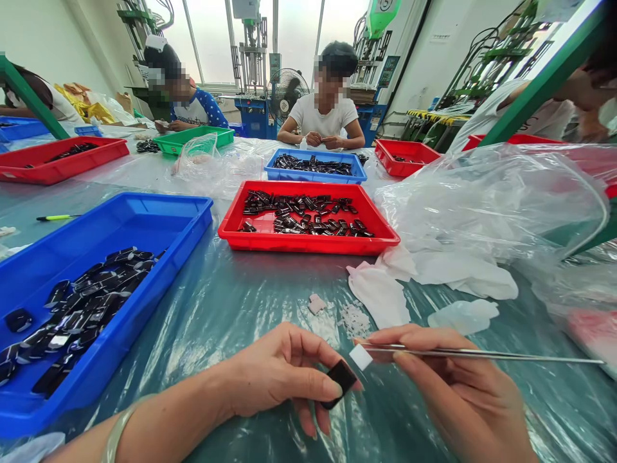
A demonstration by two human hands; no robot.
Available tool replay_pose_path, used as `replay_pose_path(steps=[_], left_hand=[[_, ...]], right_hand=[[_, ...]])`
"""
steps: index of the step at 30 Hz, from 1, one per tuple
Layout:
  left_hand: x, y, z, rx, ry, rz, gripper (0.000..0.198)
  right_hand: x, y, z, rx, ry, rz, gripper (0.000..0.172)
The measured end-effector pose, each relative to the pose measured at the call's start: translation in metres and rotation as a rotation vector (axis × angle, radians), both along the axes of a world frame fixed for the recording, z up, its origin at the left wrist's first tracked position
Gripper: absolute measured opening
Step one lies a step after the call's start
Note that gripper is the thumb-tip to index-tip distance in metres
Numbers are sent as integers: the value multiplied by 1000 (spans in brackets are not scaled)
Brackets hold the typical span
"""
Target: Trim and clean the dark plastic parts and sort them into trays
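My left hand (289, 376) pinches a small glossy black rectangular piece (341, 381) between thumb and fingers, tilted with its flat face up. My right hand (448, 379) is closed round thin metal tweezers (482, 352), lying nearly level. At their left end, just beside the upper corner of the black piece, is a small white square (360, 357). Whether the square touches the black piece I cannot tell. Beyond my hands, a pile of tiny white bits (354, 320) and a pinkish scrap (317, 304) lie on the plastic-covered table (231, 315).
A blue tray (159, 283) of black pieces stands at left, a red tray (308, 243) of similar pieces ahead. Behind it is another blue tray (315, 177). Crumpled clear plastic (482, 199) and white cloths (380, 299) lie right. Co-workers sit across the table.
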State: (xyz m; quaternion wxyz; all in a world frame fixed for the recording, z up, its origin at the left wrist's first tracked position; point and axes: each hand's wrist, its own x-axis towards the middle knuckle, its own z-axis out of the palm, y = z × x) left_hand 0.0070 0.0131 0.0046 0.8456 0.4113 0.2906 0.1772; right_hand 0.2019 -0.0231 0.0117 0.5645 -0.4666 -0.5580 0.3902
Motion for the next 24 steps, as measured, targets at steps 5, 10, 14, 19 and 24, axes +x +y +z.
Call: replay_pose_path(steps=[5,10,14,19,24], left_hand=[[0,-2,-1,-49,-25,-30,30],[2,-2,-3,-52,9,-51,28],[4,-1,1,-48,55,12,28],[5,-2,0,-58,74,27,33],[4,-5,-7,-7,117,27,31]], right_hand=[[10,4,-4,93,-220,234,9],[14,6,0,-73,-334,149,12],[15,12,8,-221,-201,96,17],[16,18,5,-250,67,126,12],[15,17,1,-353,150,56,18]])
